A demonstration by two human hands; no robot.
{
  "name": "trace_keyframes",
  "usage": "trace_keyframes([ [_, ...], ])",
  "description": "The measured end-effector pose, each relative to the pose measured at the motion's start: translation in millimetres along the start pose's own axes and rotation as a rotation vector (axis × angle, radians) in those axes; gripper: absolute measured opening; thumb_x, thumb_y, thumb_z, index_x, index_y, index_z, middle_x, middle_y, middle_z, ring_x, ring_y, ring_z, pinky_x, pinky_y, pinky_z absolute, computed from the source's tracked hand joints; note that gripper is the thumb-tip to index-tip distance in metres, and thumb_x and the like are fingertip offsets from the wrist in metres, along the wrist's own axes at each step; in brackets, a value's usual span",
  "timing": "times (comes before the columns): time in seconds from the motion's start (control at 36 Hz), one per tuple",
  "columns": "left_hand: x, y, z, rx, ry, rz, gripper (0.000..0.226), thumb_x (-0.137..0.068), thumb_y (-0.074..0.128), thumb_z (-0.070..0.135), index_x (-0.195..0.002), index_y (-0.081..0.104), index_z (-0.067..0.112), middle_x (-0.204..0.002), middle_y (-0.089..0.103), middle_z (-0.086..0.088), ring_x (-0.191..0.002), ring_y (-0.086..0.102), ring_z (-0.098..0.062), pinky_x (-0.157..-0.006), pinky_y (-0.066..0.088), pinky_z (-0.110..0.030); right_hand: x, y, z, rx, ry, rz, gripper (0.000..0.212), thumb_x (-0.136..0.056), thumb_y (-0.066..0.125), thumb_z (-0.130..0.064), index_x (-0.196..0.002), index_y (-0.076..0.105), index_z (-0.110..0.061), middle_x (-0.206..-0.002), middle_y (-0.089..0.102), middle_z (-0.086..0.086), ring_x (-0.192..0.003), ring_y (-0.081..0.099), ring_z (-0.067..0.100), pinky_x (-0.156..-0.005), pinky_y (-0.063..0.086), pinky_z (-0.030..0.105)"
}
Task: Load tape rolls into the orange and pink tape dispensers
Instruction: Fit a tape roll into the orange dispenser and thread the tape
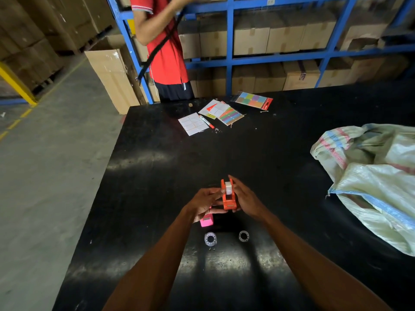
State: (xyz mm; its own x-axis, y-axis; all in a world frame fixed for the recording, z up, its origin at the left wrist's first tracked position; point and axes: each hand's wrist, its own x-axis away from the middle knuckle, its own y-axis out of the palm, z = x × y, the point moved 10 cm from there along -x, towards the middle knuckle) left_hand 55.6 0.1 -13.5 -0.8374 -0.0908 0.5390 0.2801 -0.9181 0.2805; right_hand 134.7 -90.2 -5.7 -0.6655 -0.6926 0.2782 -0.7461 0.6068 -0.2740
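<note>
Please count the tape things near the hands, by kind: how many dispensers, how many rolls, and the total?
Tape dispensers: 2, the orange dispenser held between the left hand and the right hand, and the pink dispenser on the black table.
Tape rolls: 3, one white roll in the orange dispenser, two loose rolls on the table.
Total: 5

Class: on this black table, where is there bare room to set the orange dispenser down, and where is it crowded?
Bare: the wide middle of the table, between the label sheets and the hands; also the left strip by the table edge. Crowded: beside the pink dispenser and two tape rolls near the wrists, and the right side under the sack.
</note>
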Motion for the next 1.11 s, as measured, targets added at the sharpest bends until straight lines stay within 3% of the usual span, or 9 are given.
trace_keyframes([
  [0.14, -3.1, -0.5, -2.1, 0.013, -0.010, -0.005, 0.034, -0.095, 0.062, 0.029, -0.121, 0.067, 0.008, -0.114, 0.075, -0.014, -0.106, 0.073, -0.026, -0.080, 0.063, -0.037, -2.2, -1.9, 1.7, 0.000, 0.005, -0.016, 0.046, -0.107, 0.031, -0.041, -0.153, 0.027, -0.040, -0.132, 0.059, 0.006, -0.091, 0.074, 0.023, -0.067, 0.063, 0.034],
  [0.22, -5.4, -1.5, -4.2, 0.012, -0.016, -0.003, 0.035, -0.095, 0.062, 0.030, -0.121, 0.067, 0.008, -0.115, 0.074, -0.014, -0.107, 0.073, -0.027, -0.085, 0.061, -0.040, -4.4, -8.0, 3.4, 0.021, 0.000, 0.006, 0.044, -0.107, 0.036, -0.039, -0.151, 0.033, -0.036, -0.129, 0.061, 0.008, -0.086, 0.075, 0.026, -0.070, 0.064, 0.041],
  [0.28, -7.0, -1.5, -5.5, 0.018, -0.017, 0.001, 0.035, -0.095, 0.062, 0.029, -0.122, 0.066, 0.007, -0.117, 0.073, -0.016, -0.108, 0.072, -0.028, -0.090, 0.060, -0.042, -4.6, -11.8, 2.4, 0.069, -0.020, 0.026, 0.043, -0.106, 0.039, -0.038, -0.149, 0.038, -0.035, -0.131, 0.062, 0.007, -0.092, 0.073, 0.024, -0.082, 0.062, 0.047],
  [0.36, -8.7, 0.2, -6.9, 0.024, -0.016, 0.009, 0.036, -0.096, 0.060, 0.028, -0.124, 0.064, 0.005, -0.120, 0.071, -0.018, -0.110, 0.071, -0.030, -0.091, 0.060, -0.043, -4.1, -20.5, -6.6, 0.288, -0.102, 0.119, 0.043, -0.105, 0.041, -0.031, -0.148, 0.043, -0.030, -0.141, 0.056, 0.005, -0.121, 0.059, 0.017, -0.105, 0.048, 0.037],
  [0.47, -10.3, 1.9, -6.5, 0.020, -0.004, 0.008, 0.034, -0.096, 0.060, 0.026, -0.122, 0.065, 0.005, -0.118, 0.073, -0.017, -0.108, 0.072, -0.030, -0.086, 0.062, -0.038, 3.7, -29.8, -29.0, 0.361, -0.277, 0.262, 0.035, -0.101, 0.047, -0.019, -0.135, 0.054, -0.025, -0.129, 0.053, 0.000, -0.115, 0.058, 0.013, -0.097, 0.048, 0.026],
  [0.56, -11.0, -0.3, -5.9, 0.014, 0.004, 0.008, 0.032, -0.095, 0.060, 0.024, -0.120, 0.067, 0.005, -0.115, 0.074, -0.017, -0.107, 0.072, -0.029, -0.084, 0.061, -0.036, 9.2, -25.9, -45.0, 0.390, -0.428, 0.220, 0.029, -0.096, 0.056, -0.018, -0.124, 0.059, -0.026, -0.124, 0.053, -0.008, -0.111, 0.058, 0.007, -0.093, 0.047, 0.018],
  [0.72, -11.2, -4.8, -4.9, 0.015, 0.000, 0.008, 0.027, -0.094, 0.062, 0.026, -0.110, 0.072, 0.007, -0.113, 0.074, -0.017, -0.105, 0.073, -0.030, -0.081, 0.062, -0.035, 10.4, -16.5, -53.7, 0.525, -0.483, 0.093, 0.032, -0.085, 0.070, -0.028, -0.115, 0.059, -0.027, -0.122, 0.057, -0.012, -0.112, 0.058, 0.007, -0.097, 0.050, 0.032],
  [0.86, -8.1, -1.8, -4.3, -0.002, -0.006, -0.014, 0.034, -0.090, 0.067, 0.032, -0.112, 0.072, 0.007, -0.114, 0.074, -0.017, -0.108, 0.072, -0.031, -0.089, 0.061, -0.040, 13.2, -19.5, -65.6, 0.677, -0.531, 0.185, 0.014, -0.091, 0.061, -0.034, -0.104, 0.061, -0.027, -0.115, 0.063, -0.010, -0.109, 0.059, 0.009, -0.099, 0.044, 0.036],
  [1.11, -5.0, -7.7, -0.1, -0.016, 0.005, 0.038, 0.030, -0.093, 0.065, 0.027, -0.114, 0.071, 0.007, -0.110, 0.076, -0.016, -0.102, 0.074, -0.029, -0.078, 0.062, -0.035, 21.2, -19.3, -81.8, 0.767, -0.614, 0.270, 0.004, -0.089, 0.064, -0.023, -0.090, 0.067, -0.021, -0.109, 0.061, -0.006, -0.107, 0.056, 0.012, -0.097, 0.042, 0.038],
])
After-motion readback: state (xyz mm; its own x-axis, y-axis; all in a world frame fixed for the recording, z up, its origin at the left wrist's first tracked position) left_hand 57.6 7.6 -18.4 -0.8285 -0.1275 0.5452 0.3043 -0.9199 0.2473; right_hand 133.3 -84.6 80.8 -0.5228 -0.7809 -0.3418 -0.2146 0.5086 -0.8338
